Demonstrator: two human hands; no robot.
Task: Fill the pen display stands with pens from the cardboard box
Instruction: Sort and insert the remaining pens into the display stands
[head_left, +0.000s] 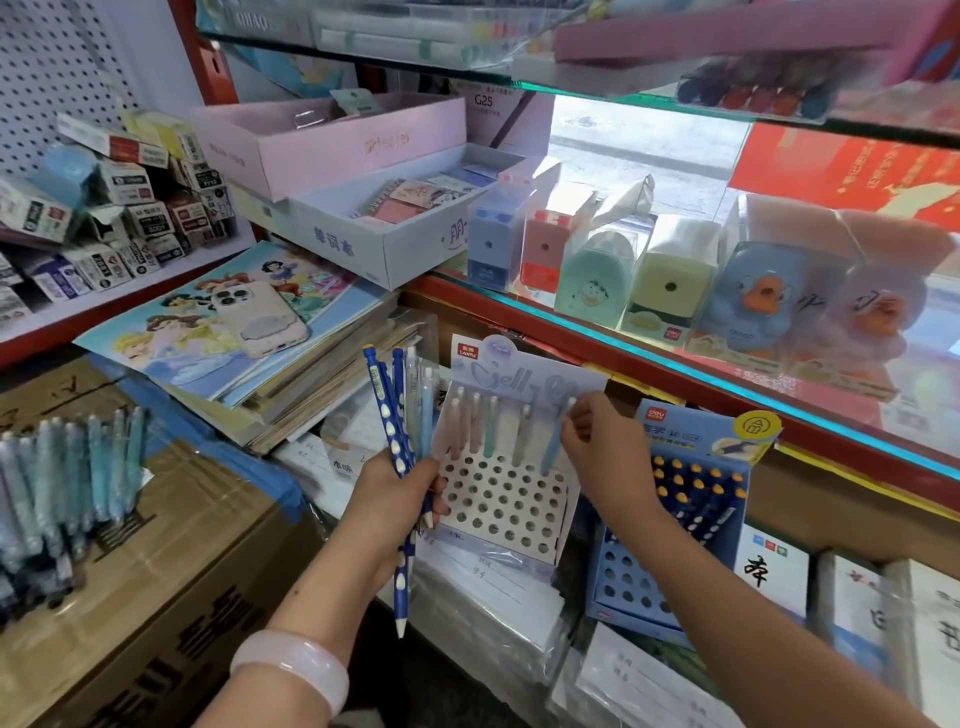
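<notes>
A white pen display stand (506, 501) with rows of round holes leans in the middle; several pastel pens stand in its back row. My right hand (605, 447) pinches a light blue pen (555, 447) at the stand's right end, its tip in a hole. My left hand (395, 493) grips a bunch of pens (396, 415), dark blue dotted ones and pale ones, just left of the stand. A second, blue display stand (631, 582) on the right holds several dark blue pens with yellow tops. A heap of loose light blue pens (62, 478) lies on a cardboard box (171, 561) at left.
A phone (260, 317) lies on a stack of picture books (249, 353) behind the left hand. Wrapped notebooks (498, 613) lie under the stands. A glass shelf (727, 358) above carries boxed sharpeners and duck toys. Small cartons are piled at far left.
</notes>
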